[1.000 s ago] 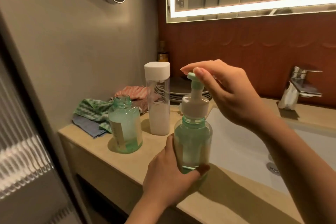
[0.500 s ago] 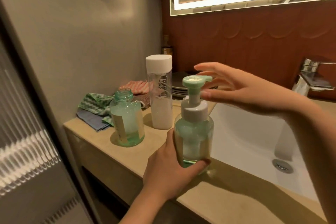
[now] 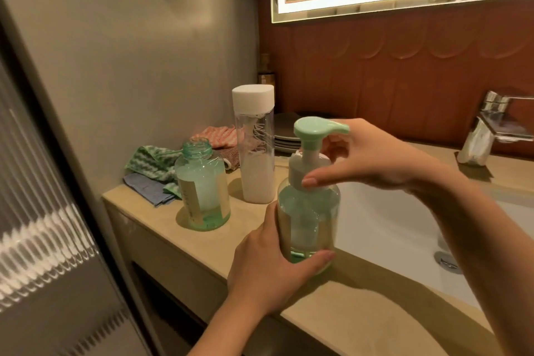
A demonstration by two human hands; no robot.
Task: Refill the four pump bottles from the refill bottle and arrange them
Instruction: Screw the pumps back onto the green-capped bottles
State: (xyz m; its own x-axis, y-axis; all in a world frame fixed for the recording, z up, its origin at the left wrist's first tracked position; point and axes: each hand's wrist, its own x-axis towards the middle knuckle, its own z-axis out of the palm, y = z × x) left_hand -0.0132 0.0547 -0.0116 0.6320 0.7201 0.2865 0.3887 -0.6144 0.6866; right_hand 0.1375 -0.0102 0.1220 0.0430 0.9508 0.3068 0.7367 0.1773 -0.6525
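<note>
1. Folded cloths lie at the far left of the desk, against the wall.
2. Just right of them stands an open green bottle with no pump, upright, partly filled with pale liquid. Clear plastic, so probably light and a little slick; best held round the body, with care, since the open mouth would spill.
3. Behind and to its right stands the tall refill bottle, white cap on, white liquid in its lower half. It looks top-heavy when tilted, so the middle is the safer place to hold.
4. The left hand comes up from below, wrapped round the lower body of the pump bottle, thumb across the front. The bottle sits at the desk's front edge beside the sink.
5. The right hand reaches in from the right, wrist bent, thumb and fingers pinching the white pump collar beneath the green head. It is likely being screwed on or off; I cannot tell which.
6. A faucet stands at far right.
</note>
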